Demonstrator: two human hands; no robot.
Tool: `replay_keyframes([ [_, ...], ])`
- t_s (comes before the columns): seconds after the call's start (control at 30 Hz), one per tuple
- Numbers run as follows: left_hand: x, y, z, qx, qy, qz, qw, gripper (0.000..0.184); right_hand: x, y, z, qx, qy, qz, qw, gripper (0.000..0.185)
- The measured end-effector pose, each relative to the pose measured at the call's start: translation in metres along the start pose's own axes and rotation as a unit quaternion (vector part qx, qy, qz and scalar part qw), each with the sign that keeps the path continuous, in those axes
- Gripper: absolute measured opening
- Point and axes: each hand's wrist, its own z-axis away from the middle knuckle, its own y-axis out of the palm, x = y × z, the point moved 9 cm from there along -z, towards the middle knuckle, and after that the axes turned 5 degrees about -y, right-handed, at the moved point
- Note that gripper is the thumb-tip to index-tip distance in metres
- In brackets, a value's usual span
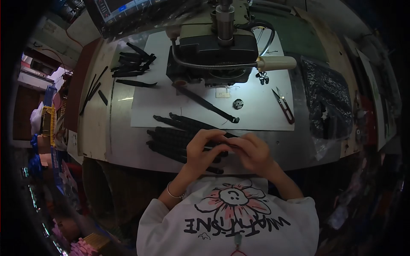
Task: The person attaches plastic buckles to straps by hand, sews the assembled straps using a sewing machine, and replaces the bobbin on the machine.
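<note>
Shirt [230,215]; left hand [201,150] and right hand [255,154] meet, pinch unclear, near table's [294,147] front edge; likely handling straps [171,137], next needing steadiness.

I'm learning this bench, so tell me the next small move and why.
Perhaps move the left hand and right hand toward the sewing machine: they meet by the black straps, short of its light; what they hold is unclear.
</note>
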Motion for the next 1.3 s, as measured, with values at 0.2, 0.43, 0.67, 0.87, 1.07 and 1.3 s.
replay_keyframes([
  [0.2, -0.014, 0.002, -0.003, 0.004, 0.056, -0.103, 0.993, 0.015, -0.042, 0.011, 0.025, -0.191, 0.161, -0.327, 0.912, 0.031],
  [0.43, -0.011, -0.002, 0.002, -0.04, 0.043, -0.083, 0.995, 0.015, -0.047, 0.013, 0.022, -0.182, 0.151, -0.319, 0.918, 0.037],
  [0.67, -0.004, -0.002, 0.001, -0.051, 0.029, -0.074, 0.996, 0.015, -0.062, 0.035, 0.028, -0.265, 0.228, -0.504, 0.789, 0.034],
  [0.87, -0.008, -0.001, 0.0, -0.052, 0.058, -0.105, 0.991, 0.016, -0.069, 0.058, 0.035, -0.187, 0.273, -0.578, 0.746, 0.03],
  [1.07, -0.019, 0.001, -0.001, -0.033, 0.11, -0.172, 0.978, 0.018, -0.062, 0.053, 0.031, -0.208, 0.296, -0.541, 0.76, 0.023],
  [1.3, -0.031, 0.015, 0.004, 0.039, 0.211, -0.295, 0.931, 0.018, -0.067, 0.053, 0.039, -0.1, 0.352, -0.47, 0.803, 0.017],
])
